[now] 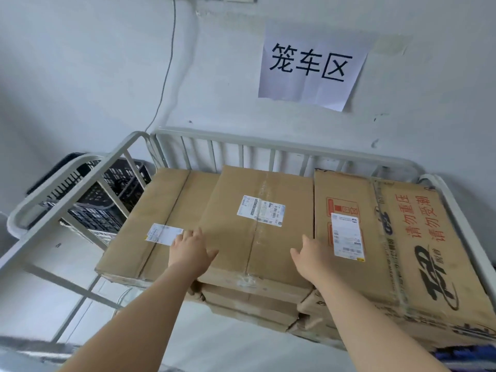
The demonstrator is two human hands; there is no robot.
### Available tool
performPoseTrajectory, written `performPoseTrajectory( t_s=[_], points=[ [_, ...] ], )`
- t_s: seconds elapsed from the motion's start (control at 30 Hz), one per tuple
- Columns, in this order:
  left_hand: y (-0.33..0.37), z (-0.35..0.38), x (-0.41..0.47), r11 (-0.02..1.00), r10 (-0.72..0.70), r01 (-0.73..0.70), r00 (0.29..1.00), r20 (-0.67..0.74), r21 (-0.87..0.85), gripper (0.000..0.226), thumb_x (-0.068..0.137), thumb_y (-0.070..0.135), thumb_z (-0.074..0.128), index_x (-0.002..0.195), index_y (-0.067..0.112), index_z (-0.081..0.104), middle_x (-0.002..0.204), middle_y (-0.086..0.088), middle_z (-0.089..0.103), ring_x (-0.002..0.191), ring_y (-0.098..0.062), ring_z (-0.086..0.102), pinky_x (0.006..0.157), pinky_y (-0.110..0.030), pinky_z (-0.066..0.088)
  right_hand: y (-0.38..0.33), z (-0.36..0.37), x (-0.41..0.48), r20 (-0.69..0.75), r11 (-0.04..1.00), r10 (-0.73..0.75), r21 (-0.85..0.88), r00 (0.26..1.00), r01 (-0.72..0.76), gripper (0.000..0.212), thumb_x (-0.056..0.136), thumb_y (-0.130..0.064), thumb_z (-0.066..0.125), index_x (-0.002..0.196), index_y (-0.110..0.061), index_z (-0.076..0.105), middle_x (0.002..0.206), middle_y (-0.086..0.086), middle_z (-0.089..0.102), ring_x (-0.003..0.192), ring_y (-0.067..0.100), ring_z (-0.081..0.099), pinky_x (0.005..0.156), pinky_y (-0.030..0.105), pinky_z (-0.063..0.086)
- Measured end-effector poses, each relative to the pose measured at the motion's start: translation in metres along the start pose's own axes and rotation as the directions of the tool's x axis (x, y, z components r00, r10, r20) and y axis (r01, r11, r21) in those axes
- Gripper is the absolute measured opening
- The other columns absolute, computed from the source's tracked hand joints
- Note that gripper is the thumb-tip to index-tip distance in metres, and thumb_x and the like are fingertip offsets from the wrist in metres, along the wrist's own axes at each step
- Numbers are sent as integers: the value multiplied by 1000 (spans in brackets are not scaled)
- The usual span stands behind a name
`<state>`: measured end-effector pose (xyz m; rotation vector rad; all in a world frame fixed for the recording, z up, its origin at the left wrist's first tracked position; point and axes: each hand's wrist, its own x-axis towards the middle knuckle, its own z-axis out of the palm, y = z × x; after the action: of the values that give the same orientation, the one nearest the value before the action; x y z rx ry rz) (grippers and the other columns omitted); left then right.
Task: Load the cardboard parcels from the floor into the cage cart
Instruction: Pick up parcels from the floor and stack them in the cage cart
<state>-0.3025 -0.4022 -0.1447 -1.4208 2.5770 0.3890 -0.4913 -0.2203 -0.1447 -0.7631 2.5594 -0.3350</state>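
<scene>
Plain brown cardboard is seen on the middle parcel, with a white label printed in black. To its right, a brown parcel is marked with red characters and a black logo. Pale grey bars are shown on the cage cart. Left of the middle parcel, a black lattice crate is seen.

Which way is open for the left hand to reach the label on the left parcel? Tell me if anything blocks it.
Probably yes, straight across. The left hand lies on the middle parcel, its fingers beside the white label on the left parcel. Nothing lies between them.
</scene>
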Motion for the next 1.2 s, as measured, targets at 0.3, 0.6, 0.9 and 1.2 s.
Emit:
performPoseTrajectory(
  t_s=[0.3,0.6,0.9,1.2],
  points=[
    [-39,18,64,968,120,-60,963,240,-242,89,84,57,58,149,15,15,132,-7,50,119,-26,49,97,-38,44,-31,38,24,-61,971,238,8,969,-238,59,95,-31,49,145,-7,28,156,18,11,141,36,14,115,42,21],
    [-53,24,74,920,162,-36,942,294,-391,91,91,42,58,151,8,-1,139,-13,46,122,-28,49,96,-35,43,-33,29,31,-49,914,382,166,923,-370,87,74,-52,71,137,-2,36,136,15,45,127,34,38,99,43,40],
    [-60,0,68,904,72,-4,987,142,-428,106,65,63,75,141,9,24,131,-11,48,116,-29,52,95,-43,46,-47,27,-5,-97,943,112,326,989,-75,69,91,-39,59,148,-17,28,147,7,33,130,24,42,102,32,35],
    [-125,-65,70,919,-18,3,999,-34,-395,96,64,71,69,130,11,35,125,-11,53,108,-31,56,86,-43,50,-117,1,4,-128,926,-134,337,983,170,60,91,-35,58,145,-15,37,150,4,34,137,19,33,114,35,27]
  ],
)
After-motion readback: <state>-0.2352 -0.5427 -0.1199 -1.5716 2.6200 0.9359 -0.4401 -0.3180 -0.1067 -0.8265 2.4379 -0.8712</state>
